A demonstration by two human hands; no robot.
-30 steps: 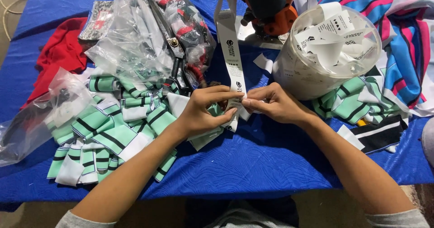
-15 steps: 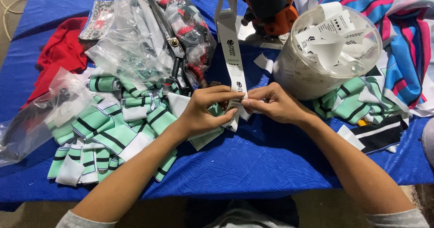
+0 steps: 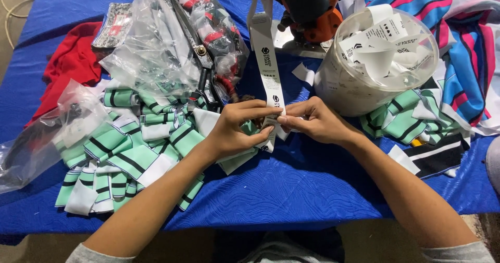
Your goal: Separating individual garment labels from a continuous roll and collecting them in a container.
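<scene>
Tub [image 3: 359, 80] right of label strip [image 3: 265, 59] — scissors [image 3: 200, 59] left, seemingly on bags [image 3: 151, 49]

Bare forearms, no gloves, rings or watch on hands; grey short sleeves [image 3: 458, 252] visible at both upper arms.

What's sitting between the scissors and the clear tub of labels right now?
In the head view, the white label strip hangs between the scissors and the clear tub; both hands, left hand and right hand, pinch its lower end.

Label strip [image 3: 266, 59] lower end hidden behind hands [image 3: 276, 125]; orange machine [image 3: 310, 5] cut by top edge.
</scene>
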